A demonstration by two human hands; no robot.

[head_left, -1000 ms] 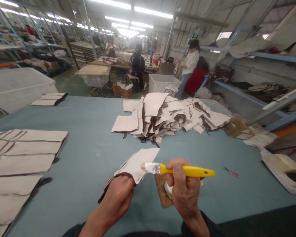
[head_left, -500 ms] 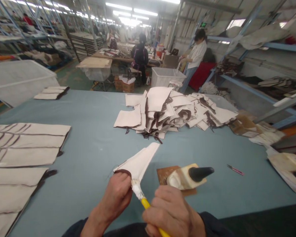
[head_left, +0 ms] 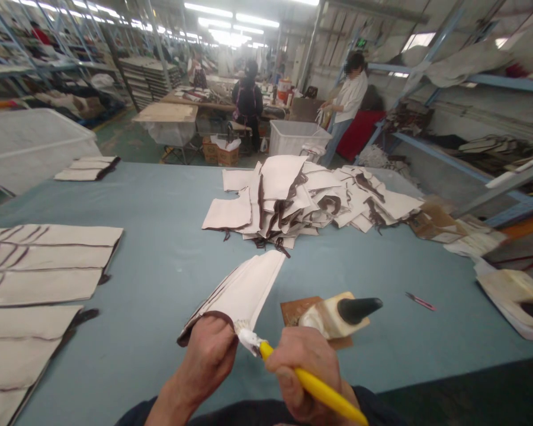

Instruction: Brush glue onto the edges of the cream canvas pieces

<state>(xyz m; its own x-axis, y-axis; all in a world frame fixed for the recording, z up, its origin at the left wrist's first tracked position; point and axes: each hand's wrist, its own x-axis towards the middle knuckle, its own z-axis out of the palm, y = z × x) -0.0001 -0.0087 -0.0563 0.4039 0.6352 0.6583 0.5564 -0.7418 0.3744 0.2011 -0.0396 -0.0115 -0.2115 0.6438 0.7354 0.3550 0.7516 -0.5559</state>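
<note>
My left hand (head_left: 213, 349) is closed on the dark-edged near end of a cream fabric piece (head_left: 244, 287), which extends away from me over the table. In my right hand (head_left: 308, 367) is a brush (head_left: 324, 393) with a yellow handle, its head coated in white paste. The brush head touches the piece's edge beside my left fingers. Just right of the hands, a cream container (head_left: 331, 316) with a black, cone-shaped part lies on a brown square (head_left: 295, 307).
A heap of cream pieces with dark trim (head_left: 288, 198) covers the far middle of the blue-green table (head_left: 160, 260). Flat stacks (head_left: 44, 260) lie at left. Pink-handled snips (head_left: 421, 302) lie at right, near another container (head_left: 515, 296). Co-workers (head_left: 349, 97) are beyond the table.
The fabric piece has turned and spread, showing more of its left side and dark edge. The brush handle has swung to the right and lies flatter, with its head still at the edge.
</note>
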